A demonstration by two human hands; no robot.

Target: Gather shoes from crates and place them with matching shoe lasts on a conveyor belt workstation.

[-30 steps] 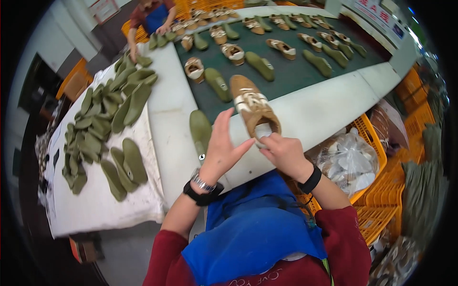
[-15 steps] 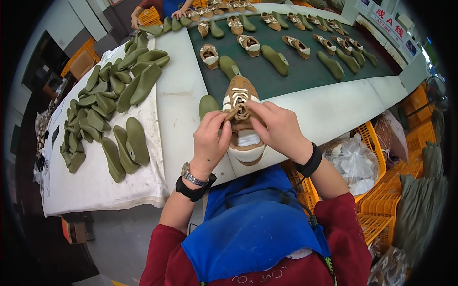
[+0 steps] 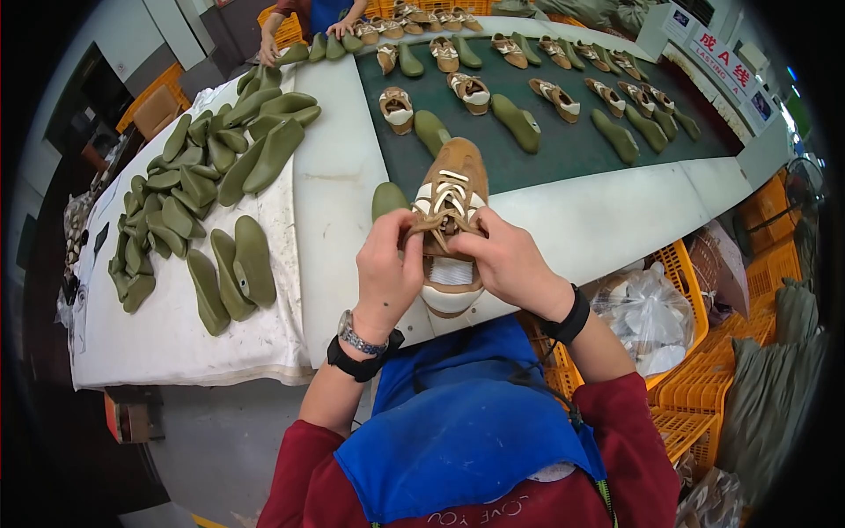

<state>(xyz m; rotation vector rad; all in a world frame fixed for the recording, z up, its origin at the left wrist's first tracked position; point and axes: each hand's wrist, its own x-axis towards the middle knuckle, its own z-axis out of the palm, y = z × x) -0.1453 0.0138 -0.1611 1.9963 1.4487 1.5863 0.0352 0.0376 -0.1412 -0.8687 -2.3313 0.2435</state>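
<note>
A brown and white lace-up sneaker (image 3: pixel 459 167) lies on the white table edge in front of me, its toe pointing away and its heel toward me. My left hand (image 3: pixel 387 268) is closed at the left side of the shoe's opening, beside the laces (image 3: pixel 447 209). On the other side, my right hand (image 3: pixel 515 268) grips the opening's right edge, thumb inward. The fingertips partly hide what they pinch. A white lining (image 3: pixel 451 271) shows inside the shoe. Close by are two green shoe lasts, one left of the shoe (image 3: pixel 388 199) and one beyond its toe (image 3: pixel 431 132).
Many green lasts (image 3: pixel 198 187) lie heaped on a white cloth-covered table (image 3: pixel 185 352) at left. Brown sneakers and lasts stand along the green belt (image 3: pixel 480 158). Another person's hands (image 3: pixel 343 26) touch lasts at the far end. Orange crates (image 3: pixel 695 422) stand at right.
My hands have moved slightly apart, from pinching together over the laces to opposite sides of the shoe's opening. The other person's hands have shifted a little to the right in view.
</note>
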